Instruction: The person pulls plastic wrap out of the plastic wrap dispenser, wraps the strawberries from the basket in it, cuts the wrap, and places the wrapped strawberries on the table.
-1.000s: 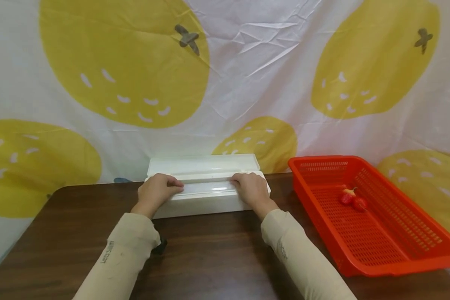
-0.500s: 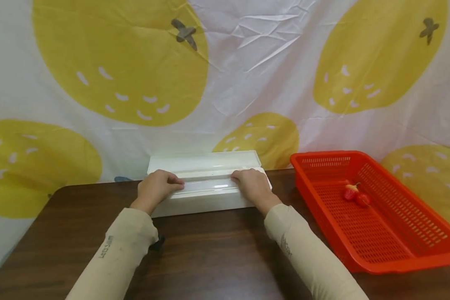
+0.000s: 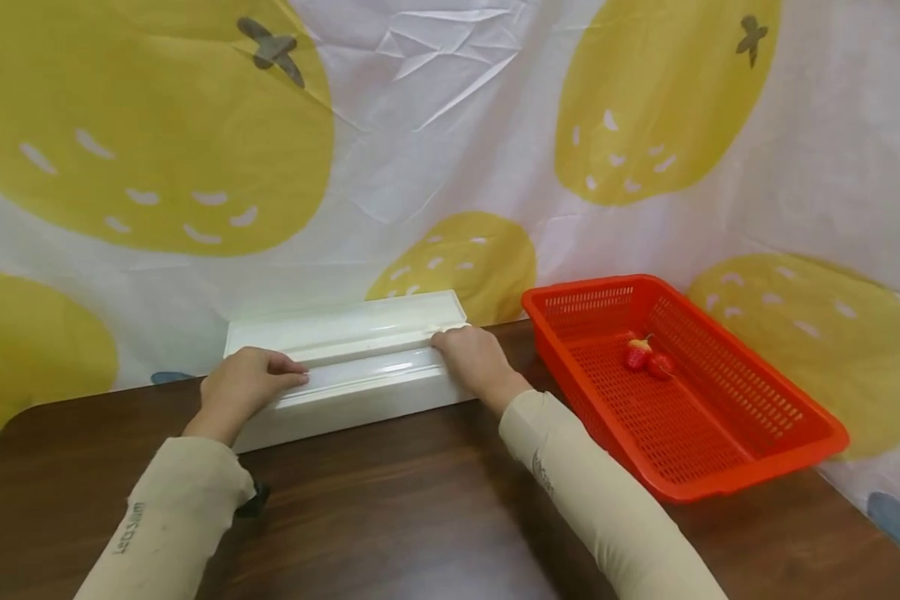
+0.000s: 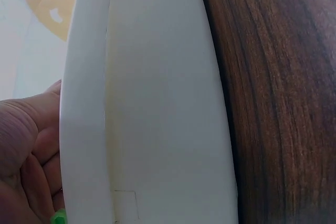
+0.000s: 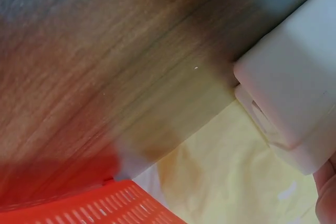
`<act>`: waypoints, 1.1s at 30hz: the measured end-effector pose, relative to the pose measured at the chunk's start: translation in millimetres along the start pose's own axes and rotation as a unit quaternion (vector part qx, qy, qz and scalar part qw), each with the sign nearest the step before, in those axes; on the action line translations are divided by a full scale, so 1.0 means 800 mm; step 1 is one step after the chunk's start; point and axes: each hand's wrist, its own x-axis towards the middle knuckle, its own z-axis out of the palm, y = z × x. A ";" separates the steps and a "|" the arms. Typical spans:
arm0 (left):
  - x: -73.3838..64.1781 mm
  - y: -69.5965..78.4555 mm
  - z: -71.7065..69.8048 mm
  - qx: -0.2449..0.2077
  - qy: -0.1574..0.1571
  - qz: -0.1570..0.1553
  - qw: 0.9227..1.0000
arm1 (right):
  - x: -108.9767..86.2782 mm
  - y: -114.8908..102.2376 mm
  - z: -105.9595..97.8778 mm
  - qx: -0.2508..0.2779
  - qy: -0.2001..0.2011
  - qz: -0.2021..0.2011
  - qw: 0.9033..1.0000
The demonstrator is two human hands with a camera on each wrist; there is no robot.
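Note:
A long white cling film dispenser [image 3: 360,415] stands on the table by the wall cloth, its lid [image 3: 345,327] tipped up and back. Glossy clear cling film [image 3: 375,367] shows along its top opening. My left hand [image 3: 243,387] is at the left part of the opening, thumb and fingertips pinched together at the film. Near the right end, my right hand [image 3: 472,362] pinches there in the same way; its fingertips are partly hidden. The left wrist view shows the dispenser's side wall [image 4: 163,103], with the hand behind its edge. In the right wrist view, only a bit of hand [image 5: 328,192] shows.
To the right stands a red slotted basket [image 3: 750,482] with small red fruit-like things [image 3: 648,358] in it, one with a yellow top. A white cloth with yellow fruit prints [image 3: 450,250] hangs behind the brown wooden table [image 3: 390,492].
The head view has swung right, so dispenser, hands and basket all appear further left. My right hand sits nearer the dispenser's right end, and the gap between my hands looks wider.

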 end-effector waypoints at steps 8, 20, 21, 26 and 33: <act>-0.009 -0.017 -0.015 0.035 -0.003 0.032 0.999 | 0.016 -0.020 0.000 -0.010 -0.040 -0.016 0.999; 0.006 0.009 -0.020 0.043 0.013 0.151 0.988 | 0.008 0.011 -0.010 -0.003 -0.032 -0.015 0.999; 0.007 0.011 -0.023 0.047 0.012 0.152 0.987 | 0.008 0.014 -0.013 0.002 -0.029 -0.016 0.999; 0.013 0.028 -0.042 0.076 0.001 0.170 0.982 | 0.011 0.025 -0.033 0.002 -0.011 -0.009 1.000; 0.009 0.033 -0.075 0.119 0.019 0.181 0.976 | 0.035 0.022 -0.058 0.040 0.000 0.016 0.999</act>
